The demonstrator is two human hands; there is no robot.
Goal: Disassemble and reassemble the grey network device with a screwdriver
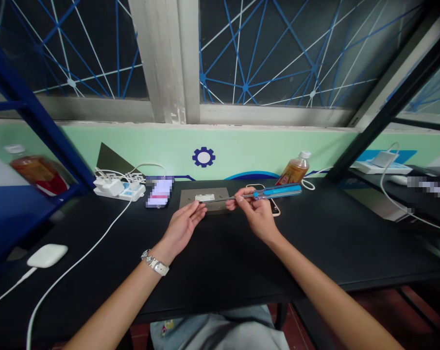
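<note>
A screwdriver (278,190) with a blue handle is held level above the black table (223,253), handle to the right. My right hand (254,214) pinches it where the shaft meets the handle. The fingertips of my left hand (183,226) pinch the tip end of the thin metal shaft. Just behind both hands lies a flat grey device (220,205) with a white label. A watch sits on my left wrist.
A white power strip (118,188) with plugs and cables lies at the back left, a phone (159,192) beside it. A drink bottle (296,170) lies at the back right. A white box (47,254) with a cable sits near left. Blue and black shelf frames flank the table.
</note>
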